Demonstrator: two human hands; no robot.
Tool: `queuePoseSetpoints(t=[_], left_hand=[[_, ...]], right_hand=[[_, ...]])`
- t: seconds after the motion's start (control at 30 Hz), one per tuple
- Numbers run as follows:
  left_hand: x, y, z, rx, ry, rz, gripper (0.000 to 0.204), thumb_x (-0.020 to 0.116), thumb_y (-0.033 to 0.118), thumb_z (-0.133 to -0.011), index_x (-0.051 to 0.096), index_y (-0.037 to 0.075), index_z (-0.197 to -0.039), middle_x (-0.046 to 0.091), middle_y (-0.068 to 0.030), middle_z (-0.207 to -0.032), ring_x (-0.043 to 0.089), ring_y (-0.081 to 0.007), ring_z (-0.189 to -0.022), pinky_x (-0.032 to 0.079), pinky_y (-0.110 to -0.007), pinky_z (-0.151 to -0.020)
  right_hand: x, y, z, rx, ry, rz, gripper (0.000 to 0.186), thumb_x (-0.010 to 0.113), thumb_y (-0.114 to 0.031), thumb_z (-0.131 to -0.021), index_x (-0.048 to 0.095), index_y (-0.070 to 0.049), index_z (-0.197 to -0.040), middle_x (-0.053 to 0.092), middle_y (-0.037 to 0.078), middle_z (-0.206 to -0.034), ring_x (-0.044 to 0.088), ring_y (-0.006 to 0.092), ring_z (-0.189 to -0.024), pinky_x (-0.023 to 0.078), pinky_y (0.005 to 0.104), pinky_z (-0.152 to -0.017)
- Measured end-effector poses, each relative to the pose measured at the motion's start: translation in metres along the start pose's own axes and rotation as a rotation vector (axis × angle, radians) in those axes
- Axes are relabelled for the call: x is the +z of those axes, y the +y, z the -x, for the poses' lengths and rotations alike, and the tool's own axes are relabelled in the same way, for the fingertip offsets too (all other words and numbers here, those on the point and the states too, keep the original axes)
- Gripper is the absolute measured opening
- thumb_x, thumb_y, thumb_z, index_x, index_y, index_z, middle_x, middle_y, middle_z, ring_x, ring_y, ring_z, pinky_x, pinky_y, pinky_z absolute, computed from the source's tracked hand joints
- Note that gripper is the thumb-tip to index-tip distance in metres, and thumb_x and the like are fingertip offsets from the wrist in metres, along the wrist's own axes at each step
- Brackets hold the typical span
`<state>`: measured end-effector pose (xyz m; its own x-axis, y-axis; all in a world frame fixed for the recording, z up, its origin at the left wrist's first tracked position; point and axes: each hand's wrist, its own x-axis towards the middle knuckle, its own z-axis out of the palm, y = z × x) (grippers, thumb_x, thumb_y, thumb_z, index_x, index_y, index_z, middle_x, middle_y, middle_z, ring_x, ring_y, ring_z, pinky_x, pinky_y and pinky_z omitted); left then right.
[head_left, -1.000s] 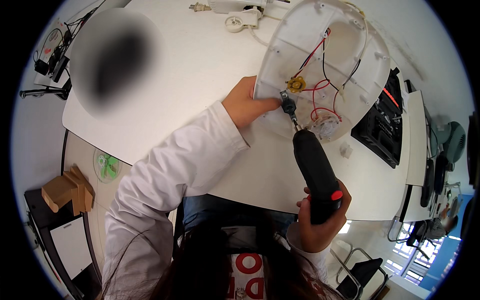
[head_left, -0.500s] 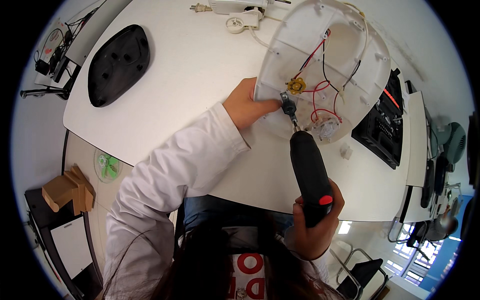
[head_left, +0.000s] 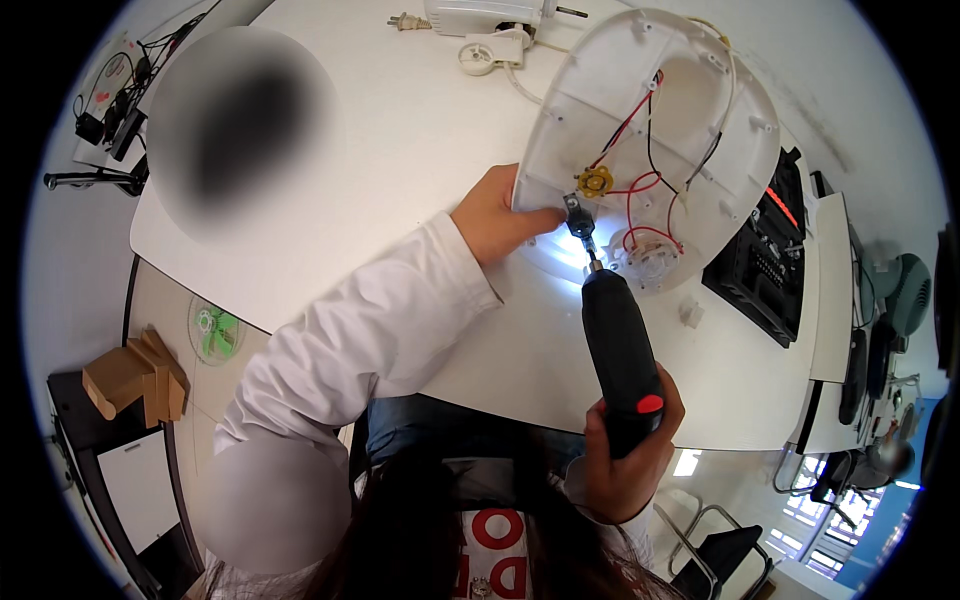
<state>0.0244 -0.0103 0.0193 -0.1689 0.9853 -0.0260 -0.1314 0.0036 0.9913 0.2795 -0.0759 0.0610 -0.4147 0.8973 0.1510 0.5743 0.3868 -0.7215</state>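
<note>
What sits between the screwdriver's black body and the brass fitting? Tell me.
In the head view, the screwdriver bit, with its small dark tip piece, spans the gap to the brass fitting in the white housing.

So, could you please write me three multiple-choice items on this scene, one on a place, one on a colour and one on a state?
1. Where does the left hand rest?
A. On the left edge of the white housing
B. On the cardboard boxes
C. On the black case

2. What colour is the button on the electric screwdriver?
A. Green
B. Red
C. Yellow

3. How is the screwdriver held?
A. Lying loose on the table
B. Gripped in the right hand, tip inside the housing
C. Held by both hands

Answers: 1 A, the fingers press the shell's rim. 2 B, a red button shows near the grip. 3 B, only the right hand wraps the handle.
</note>
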Motion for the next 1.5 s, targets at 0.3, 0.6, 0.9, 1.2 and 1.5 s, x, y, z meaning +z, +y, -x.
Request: queuePoseSetpoints(t=[0.3, 0.6, 0.9, 1.2, 1.5], left_hand=[[0.0, 0.0, 0.002, 0.014, 0.013, 0.005, 0.024, 0.063, 0.004, -0.079, 0.062, -0.002, -0.102, 0.065, -0.0037, -0.085, 0.058, -0.0101, -0.077, 0.047, -0.026, -0.069], [0.003, 0.003, 0.001, 0.003, 0.005, 0.043, 0.026, 0.061, 0.003, -0.078, 0.061, -0.003, -0.104, 0.067, -0.0055, -0.089, 0.06, -0.0121, -0.082, 0.048, -0.027, -0.074], [0.006, 0.005, 0.004, 0.008, 0.023, 0.037, 0.027, 0.061, 0.003, -0.08, 0.059, -0.003, -0.107, 0.066, -0.0054, -0.089, 0.059, -0.0119, -0.081, 0.048, -0.027, -0.073], [0.005, 0.002, 0.005, 0.008, -0.009, 0.049, 0.026, 0.061, 0.004, -0.082, 0.06, -0.003, -0.106, 0.067, -0.0068, -0.091, 0.059, -0.0129, -0.082, 0.047, -0.028, -0.076], [0.007, 0.013, 0.006, -0.025, 0.032, -0.007, 0.024, 0.062, 0.004, -0.082, 0.06, -0.004, -0.104, 0.067, -0.0086, -0.09, 0.059, -0.0136, -0.085, 0.046, -0.029, -0.077]], right_hand=[[0.001, -0.003, 0.0, 0.017, 0.014, -0.001, 0.071, 0.075, -0.014, -0.076, 0.036, 0.002, -0.134, 0.06, 0.026, -0.104, 0.066, 0.0393, -0.077, 0.052, 0.0389, -0.064], [0.003, -0.009, 0.0, 0.015, -0.013, -0.039, 0.073, 0.075, -0.009, -0.073, 0.034, 0.002, -0.133, 0.058, 0.026, -0.109, 0.066, 0.0391, -0.083, 0.053, 0.0394, -0.071], [0.0, -0.024, -0.01, 0.046, 0.055, -0.053, 0.067, 0.07, -0.003, -0.076, 0.036, 0.001, -0.134, 0.059, 0.023, -0.109, 0.067, 0.0346, -0.083, 0.052, 0.0362, -0.073], [0.006, -0.025, -0.005, 0.092, 0.054, -0.047, 0.066, 0.059, 0.007, -0.076, 0.033, -0.004, -0.137, 0.058, 0.01, -0.086, 0.057, 0.0134, -0.066, 0.047, 0.0254, -0.063], [0.005, -0.02, -0.005, 0.06, 0.062, -0.019, 0.068, 0.062, 0.004, -0.077, 0.032, -0.006, -0.138, 0.057, 0.009, -0.082, 0.056, 0.0129, -0.066, 0.046, 0.0248, -0.062]])
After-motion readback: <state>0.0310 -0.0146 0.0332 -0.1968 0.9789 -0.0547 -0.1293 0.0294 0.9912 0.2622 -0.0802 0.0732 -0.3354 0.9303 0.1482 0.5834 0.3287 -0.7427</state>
